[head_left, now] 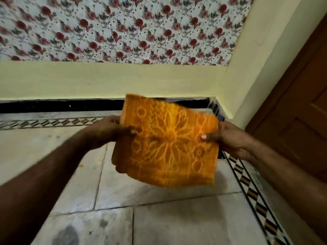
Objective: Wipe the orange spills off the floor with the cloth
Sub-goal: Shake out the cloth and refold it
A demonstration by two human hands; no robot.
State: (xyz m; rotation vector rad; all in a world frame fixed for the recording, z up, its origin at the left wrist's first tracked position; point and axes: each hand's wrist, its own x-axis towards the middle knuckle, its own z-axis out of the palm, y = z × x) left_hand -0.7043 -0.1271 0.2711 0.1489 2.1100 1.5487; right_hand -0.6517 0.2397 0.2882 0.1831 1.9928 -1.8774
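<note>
An orange cloth [166, 140] with a pale flower pattern is held up flat in the air above the floor, in the middle of the head view. My left hand [109, 131] grips its left edge, thumb on the front. My right hand [228, 138] grips its right edge the same way. A small orange spill [81, 164] shows on the pale marble floor [159, 218], just right of my left forearm. The cloth and my arms hide part of the floor.
A yellow wall with flowered wallpaper [115, 30] stands ahead, with a black skirting [58, 105] at its foot. A brown wooden door [299, 106] is at the right. Patterned tile borders [254, 195] run along the walls. A dark stain [66, 236] marks the near floor.
</note>
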